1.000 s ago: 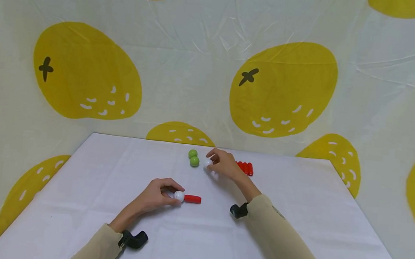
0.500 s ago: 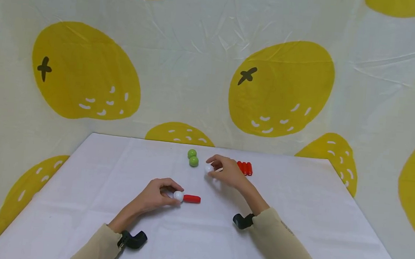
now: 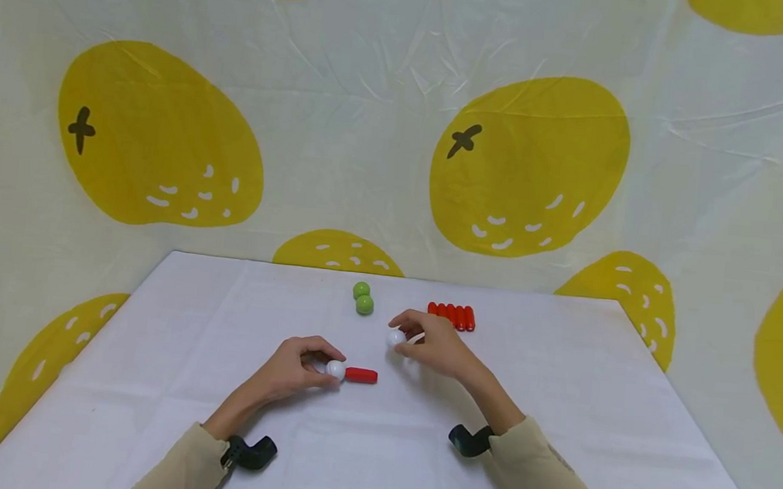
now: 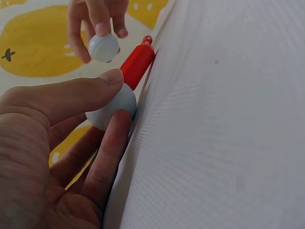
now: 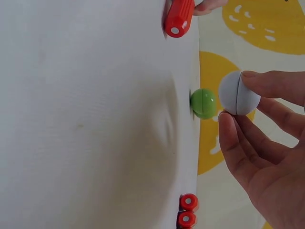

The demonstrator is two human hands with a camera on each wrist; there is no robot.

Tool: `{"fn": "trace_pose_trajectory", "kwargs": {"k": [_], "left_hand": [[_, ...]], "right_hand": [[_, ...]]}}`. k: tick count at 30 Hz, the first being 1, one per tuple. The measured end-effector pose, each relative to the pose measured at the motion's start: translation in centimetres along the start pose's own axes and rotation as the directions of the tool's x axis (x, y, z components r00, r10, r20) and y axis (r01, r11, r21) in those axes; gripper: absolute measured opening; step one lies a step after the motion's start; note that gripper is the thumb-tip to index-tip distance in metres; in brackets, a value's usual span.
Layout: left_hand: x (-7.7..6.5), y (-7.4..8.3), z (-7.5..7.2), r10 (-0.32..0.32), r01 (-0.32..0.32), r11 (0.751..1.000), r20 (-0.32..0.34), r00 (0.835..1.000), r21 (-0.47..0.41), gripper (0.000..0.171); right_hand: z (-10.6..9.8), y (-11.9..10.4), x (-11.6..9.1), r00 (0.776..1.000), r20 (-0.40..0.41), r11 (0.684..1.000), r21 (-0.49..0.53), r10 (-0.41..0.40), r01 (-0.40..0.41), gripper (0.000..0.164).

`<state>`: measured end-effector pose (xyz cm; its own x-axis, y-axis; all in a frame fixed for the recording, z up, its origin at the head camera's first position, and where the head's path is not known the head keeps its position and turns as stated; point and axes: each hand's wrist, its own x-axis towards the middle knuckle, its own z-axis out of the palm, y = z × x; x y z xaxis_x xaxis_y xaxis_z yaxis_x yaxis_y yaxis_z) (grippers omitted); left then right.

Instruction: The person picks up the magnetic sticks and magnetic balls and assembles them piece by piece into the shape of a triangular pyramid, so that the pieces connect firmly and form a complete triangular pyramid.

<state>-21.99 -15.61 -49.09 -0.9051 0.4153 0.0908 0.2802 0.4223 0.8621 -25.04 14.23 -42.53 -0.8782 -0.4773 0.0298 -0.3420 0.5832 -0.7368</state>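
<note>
My left hand [image 3: 291, 366] pinches a white ball [image 3: 335, 370] low on the tabletop, between thumb and finger. A red faceted stick [image 3: 361, 375] extends to the right from that ball, its near end right at the ball's surface. In the left wrist view the red stick [image 4: 138, 66] has a small knob at its far end. Farther back and to the right, my right hand [image 3: 440, 347] holds a second white ball [image 3: 395, 339] by thumb and fingertips. A seam runs round this white ball [image 5: 231, 93] in the right wrist view, where it shows raised off the cloth.
Two green balls [image 3: 364, 304] sit close together near the table's back edge. Right of them, several red sticks [image 3: 467, 318] lie side by side in a row, partly behind my right hand. A white cloth [image 3: 558, 414] covers the table, with a lemon-print sheet [image 3: 357, 156] behind.
My right hand has come nearer with its white ball, away from the back row and toward my left hand. More red sticks show now. My left hand and its ball have stayed put.
</note>
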Motion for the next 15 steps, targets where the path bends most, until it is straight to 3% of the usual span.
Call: {"fn": "trace_pose_trajectory", "kwargs": {"k": [15], "left_hand": [[0.0,0.1,0.0,0.012,-0.012,1.0,-0.01,1.0,-0.006,0.033]], "right_hand": [[0.8,-0.1,-2.4,0.998,0.062,1.0,0.027,-0.013,0.011,0.034]]}}
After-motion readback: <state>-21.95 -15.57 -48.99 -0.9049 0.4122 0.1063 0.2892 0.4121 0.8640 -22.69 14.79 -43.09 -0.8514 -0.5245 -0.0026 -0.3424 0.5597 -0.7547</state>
